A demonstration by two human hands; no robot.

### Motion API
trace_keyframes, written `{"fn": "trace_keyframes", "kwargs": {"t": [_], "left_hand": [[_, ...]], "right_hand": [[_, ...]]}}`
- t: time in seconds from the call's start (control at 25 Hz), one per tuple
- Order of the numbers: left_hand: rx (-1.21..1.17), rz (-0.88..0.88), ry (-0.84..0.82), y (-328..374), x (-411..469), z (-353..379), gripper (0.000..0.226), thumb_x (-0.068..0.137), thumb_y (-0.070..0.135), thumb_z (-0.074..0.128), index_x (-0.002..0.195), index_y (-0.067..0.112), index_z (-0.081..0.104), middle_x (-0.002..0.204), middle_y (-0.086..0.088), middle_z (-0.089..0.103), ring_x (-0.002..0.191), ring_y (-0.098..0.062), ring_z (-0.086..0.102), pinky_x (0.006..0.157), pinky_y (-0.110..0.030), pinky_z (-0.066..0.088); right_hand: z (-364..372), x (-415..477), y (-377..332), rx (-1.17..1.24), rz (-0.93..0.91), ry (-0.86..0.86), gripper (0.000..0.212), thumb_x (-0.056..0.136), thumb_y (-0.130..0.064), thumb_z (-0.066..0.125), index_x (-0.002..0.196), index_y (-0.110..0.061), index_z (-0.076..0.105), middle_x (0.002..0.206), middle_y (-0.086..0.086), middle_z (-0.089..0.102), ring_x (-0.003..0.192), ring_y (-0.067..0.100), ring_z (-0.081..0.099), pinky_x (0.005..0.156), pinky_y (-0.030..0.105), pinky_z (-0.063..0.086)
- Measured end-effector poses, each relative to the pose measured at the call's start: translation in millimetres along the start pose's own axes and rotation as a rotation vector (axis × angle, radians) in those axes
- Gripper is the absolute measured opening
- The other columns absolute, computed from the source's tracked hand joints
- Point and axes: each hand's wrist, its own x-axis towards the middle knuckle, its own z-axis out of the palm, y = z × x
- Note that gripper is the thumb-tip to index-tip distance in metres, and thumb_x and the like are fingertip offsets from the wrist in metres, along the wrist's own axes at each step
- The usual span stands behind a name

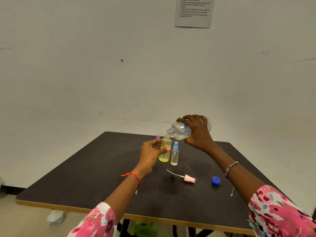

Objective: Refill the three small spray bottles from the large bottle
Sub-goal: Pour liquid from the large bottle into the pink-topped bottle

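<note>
My right hand (pixel 198 132) grips the large clear bottle (pixel 181 131), tipped on its side with its open neck right over the mouth of a small yellow bottle (pixel 165 149). My left hand (pixel 152 153) holds that yellow bottle upright, slightly above or on the dark table (pixel 85 182); it has no spray top. Just right of it stands a small clear bottle with a blue spray top (pixel 174 153). A purple cap (pixel 158 136) of a third small bottle peeks out behind my left hand. A pink spray top with its tube (pixel 186 178) lies on the table, and a blue cap (pixel 216 180) sits farther right.
A printed sheet (pixel 194 11) is taped on the wall behind. A white jug (pixel 55 218) stands on the floor under the table's left front edge. A small metal piece (pixel 231 192) lies near my right forearm.
</note>
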Motion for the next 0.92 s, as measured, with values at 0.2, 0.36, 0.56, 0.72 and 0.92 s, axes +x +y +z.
{"fn": "trace_keyframes", "kwargs": {"t": [0.2, 0.36, 0.56, 0.72, 0.92], "left_hand": [[0.005, 0.0, -0.005, -0.2, -0.1, 1.3, 0.049, 0.071, 0.007, 0.074, 0.117, 0.007, 0.059, 0.112, -0.008, 0.065, 0.094, -0.013, 0.059, 0.086, -0.029, 0.049], [0.001, -0.003, -0.006, -1.5, 0.1, 1.3, 0.048, 0.071, 0.007, 0.074, 0.117, 0.008, 0.059, 0.106, -0.005, 0.064, 0.093, -0.012, 0.059, 0.085, -0.028, 0.049], [-0.004, -0.005, -0.009, -0.9, -0.1, 1.7, 0.046, 0.072, 0.006, 0.073, 0.116, 0.008, 0.06, 0.104, -0.003, 0.064, 0.093, -0.012, 0.059, 0.085, -0.027, 0.049], [-0.001, 0.005, -0.015, -1.3, -0.4, 2.0, 0.044, 0.072, 0.007, 0.073, 0.114, 0.009, 0.061, 0.102, -0.002, 0.064, 0.092, -0.012, 0.059, 0.084, -0.027, 0.048], [-0.014, 0.006, -0.012, -2.3, 0.2, 1.9, 0.045, 0.071, 0.007, 0.074, 0.113, 0.008, 0.062, 0.105, -0.005, 0.066, 0.094, -0.013, 0.061, 0.084, -0.028, 0.049]], "right_hand": [[1.3, -1.1, 1.9, 0.001, 0.001, -0.011, 0.058, 0.055, -0.023, 0.065, 0.112, -0.018, 0.059, 0.108, 0.01, 0.064, 0.104, 0.035, 0.055, 0.096, 0.054, 0.029], [1.7, -1.7, 2.8, 0.008, -0.003, -0.009, 0.059, 0.054, -0.019, 0.067, 0.112, -0.018, 0.059, 0.108, 0.011, 0.064, 0.103, 0.036, 0.055, 0.095, 0.054, 0.03], [0.8, -1.7, 2.5, 0.002, -0.008, -0.003, 0.058, 0.054, -0.021, 0.065, 0.112, -0.017, 0.059, 0.107, 0.011, 0.064, 0.103, 0.036, 0.056, 0.095, 0.054, 0.031], [-0.1, -1.9, 2.7, 0.003, -0.011, -0.004, 0.059, 0.054, -0.021, 0.066, 0.113, -0.016, 0.059, 0.108, 0.011, 0.063, 0.104, 0.036, 0.055, 0.096, 0.055, 0.03], [1.0, -2.5, 2.7, 0.004, -0.016, 0.001, 0.06, 0.053, -0.019, 0.067, 0.112, -0.017, 0.058, 0.106, 0.011, 0.064, 0.103, 0.036, 0.056, 0.095, 0.056, 0.03]]}}
